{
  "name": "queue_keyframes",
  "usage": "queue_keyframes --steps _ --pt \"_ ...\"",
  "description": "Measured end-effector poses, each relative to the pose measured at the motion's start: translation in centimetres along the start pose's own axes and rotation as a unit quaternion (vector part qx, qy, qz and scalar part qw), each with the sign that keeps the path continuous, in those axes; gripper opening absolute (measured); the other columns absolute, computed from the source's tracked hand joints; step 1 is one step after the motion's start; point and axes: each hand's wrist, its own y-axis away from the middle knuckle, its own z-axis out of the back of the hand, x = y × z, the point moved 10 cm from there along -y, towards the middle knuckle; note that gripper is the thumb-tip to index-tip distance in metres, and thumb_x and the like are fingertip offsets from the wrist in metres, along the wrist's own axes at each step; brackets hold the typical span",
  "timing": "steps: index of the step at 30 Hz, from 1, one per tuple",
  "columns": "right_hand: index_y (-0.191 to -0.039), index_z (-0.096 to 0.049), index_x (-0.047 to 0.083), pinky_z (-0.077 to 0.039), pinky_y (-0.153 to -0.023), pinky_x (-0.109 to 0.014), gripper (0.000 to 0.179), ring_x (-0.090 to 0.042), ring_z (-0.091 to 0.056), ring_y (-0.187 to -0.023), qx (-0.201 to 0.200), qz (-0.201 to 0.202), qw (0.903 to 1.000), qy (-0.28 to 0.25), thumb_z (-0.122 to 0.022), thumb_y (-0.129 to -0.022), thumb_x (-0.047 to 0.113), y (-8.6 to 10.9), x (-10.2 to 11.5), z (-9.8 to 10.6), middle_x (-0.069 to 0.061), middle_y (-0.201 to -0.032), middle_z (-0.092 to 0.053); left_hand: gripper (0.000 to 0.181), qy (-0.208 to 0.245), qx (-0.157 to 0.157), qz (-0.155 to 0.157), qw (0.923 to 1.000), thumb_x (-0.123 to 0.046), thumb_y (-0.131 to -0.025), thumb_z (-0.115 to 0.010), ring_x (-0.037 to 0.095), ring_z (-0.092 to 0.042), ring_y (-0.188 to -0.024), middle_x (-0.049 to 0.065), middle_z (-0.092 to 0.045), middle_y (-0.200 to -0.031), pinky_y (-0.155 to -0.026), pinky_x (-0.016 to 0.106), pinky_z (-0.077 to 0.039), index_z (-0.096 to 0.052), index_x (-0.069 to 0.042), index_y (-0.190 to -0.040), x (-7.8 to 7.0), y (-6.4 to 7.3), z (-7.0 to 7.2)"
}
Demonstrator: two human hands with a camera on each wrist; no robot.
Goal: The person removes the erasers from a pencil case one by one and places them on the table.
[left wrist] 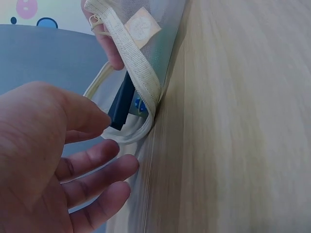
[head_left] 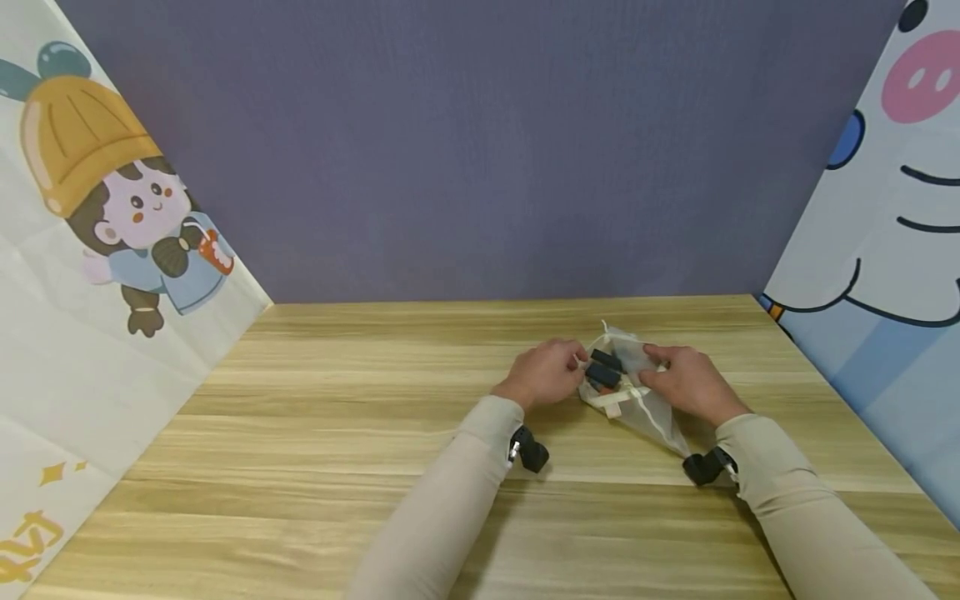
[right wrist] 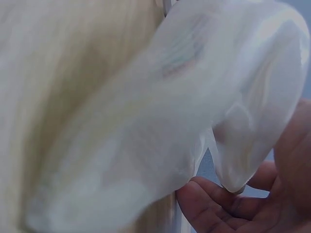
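Observation:
A white mesh zip bag [head_left: 660,408] lies on the wooden table with its mouth spread between my hands. Two black block-shaped things [head_left: 602,373] lie in the opening, with a bit of orange-red beside them. In the left wrist view one black block [left wrist: 121,104] stands inside the zipper band [left wrist: 141,68], near a blue dotted thing [left wrist: 140,104]. My left hand [head_left: 546,371] has thumb and forefinger right at the rim and the block's end; I cannot tell whether they pinch either. The other left fingers are loosely bent. My right hand [head_left: 692,382] pinches the bag's far side.
The wooden tabletop [head_left: 300,467] stretches left and forward of the bag. A grey-purple panel [head_left: 480,167] rises behind it, and cartoon-printed sheets [head_left: 150,250] border both sides. A square cream patch [left wrist: 143,28] is on the bag's mesh.

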Motion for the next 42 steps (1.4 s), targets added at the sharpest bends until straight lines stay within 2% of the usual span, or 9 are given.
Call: queue_keyframes --steps 8,12,17,22,30,34,40,42 --pt "-0.134 -0.047 0.001 -0.034 -0.053 -0.031 0.052 -0.015 -0.034 -0.045 0.001 -0.005 0.9999 -0.014 -0.056 -0.088 0.026 0.1 -0.2 -0.1 -0.026 -0.107 -0.062 0.025 0.018 0.020 0.012 0.9996 -0.030 -0.089 -0.058 0.004 -0.054 -0.085 -0.014 -0.059 -0.098 -0.070 0.028 -0.045 -0.059 -0.028 -0.114 0.0 -0.4 -0.6" --pt "-0.134 -0.047 0.002 -0.036 -0.056 -0.032 0.053 -0.016 -0.039 -0.048 0.002 -0.009 0.9999 -0.011 -0.056 -0.088 0.027 0.0 -0.2 -0.1 -0.024 -0.106 -0.063 0.028 0.027 0.030 0.012 0.9991 -0.031 -0.088 -0.060 0.003 -0.054 -0.081 -0.016 -0.059 -0.094 -0.069 0.028 -0.045 -0.058 -0.029 -0.116 -0.2 -0.6 -1.0" --pt "-0.134 -0.047 0.003 -0.039 -0.064 -0.035 0.054 -0.019 -0.051 -0.065 0.006 -0.011 0.9999 -0.006 -0.057 -0.088 0.030 0.0 -0.3 -0.2 -0.027 -0.116 -0.057 0.032 0.032 0.044 0.018 0.9983 -0.030 -0.088 -0.060 0.001 -0.053 -0.077 -0.017 -0.059 -0.091 -0.067 0.027 -0.044 -0.055 -0.029 -0.120 -0.2 -0.6 -1.5" --pt "-0.135 -0.047 0.004 -0.040 -0.065 -0.035 0.054 -0.020 -0.053 -0.071 0.007 -0.012 0.9999 -0.005 -0.057 -0.089 0.031 -0.1 -0.4 -0.2 -0.026 -0.116 -0.058 0.032 0.030 0.046 0.023 0.9982 -0.029 -0.088 -0.060 0.002 -0.053 -0.073 -0.018 -0.058 -0.089 -0.066 0.026 -0.043 -0.055 -0.029 -0.120 -0.2 -0.7 -1.6" --pt "-0.135 -0.047 0.004 -0.039 -0.064 -0.035 0.054 -0.018 -0.050 -0.064 0.006 -0.015 0.9999 -0.005 -0.056 -0.089 0.031 0.0 -0.5 -0.2 -0.025 -0.114 -0.059 0.030 0.023 0.048 0.025 0.9982 -0.031 -0.089 -0.059 0.005 -0.053 -0.066 -0.016 -0.055 -0.082 -0.061 0.026 -0.042 -0.055 -0.028 -0.118 -0.6 -0.7 -1.7" --pt "-0.136 -0.046 0.005 -0.037 -0.055 -0.032 0.054 -0.016 -0.043 -0.050 0.013 -0.020 0.9996 -0.017 -0.054 -0.089 0.031 0.0 -0.6 -0.4 -0.023 -0.108 -0.062 0.029 0.031 0.047 0.028 0.9980 -0.036 -0.088 -0.061 0.004 -0.054 -0.071 -0.015 -0.057 -0.087 -0.066 0.027 -0.044 -0.055 -0.026 -0.114 -0.5 -0.5 -1.8" --pt "-0.137 -0.044 0.006 -0.036 -0.052 -0.031 0.054 -0.017 -0.043 -0.053 0.016 -0.021 0.9995 -0.018 -0.053 -0.090 0.030 0.2 -0.5 -0.4 -0.021 -0.108 -0.060 0.027 0.050 0.041 0.031 0.9974 -0.040 -0.086 -0.064 0.003 -0.053 -0.079 -0.014 -0.057 -0.092 -0.071 0.028 -0.045 -0.054 -0.025 -0.107 -0.3 -0.3 -1.9" --pt "-0.138 -0.044 0.007 -0.035 -0.050 -0.031 0.054 -0.017 -0.041 -0.048 0.020 -0.025 0.9993 -0.021 -0.053 -0.091 0.030 0.3 -0.4 -0.5 -0.019 -0.092 -0.063 0.028 0.057 0.038 0.028 0.9972 -0.040 -0.086 -0.064 0.003 -0.053 -0.080 -0.013 -0.056 -0.092 -0.072 0.027 -0.045 -0.054 -0.023 -0.106 -0.2 -0.3 -1.9"
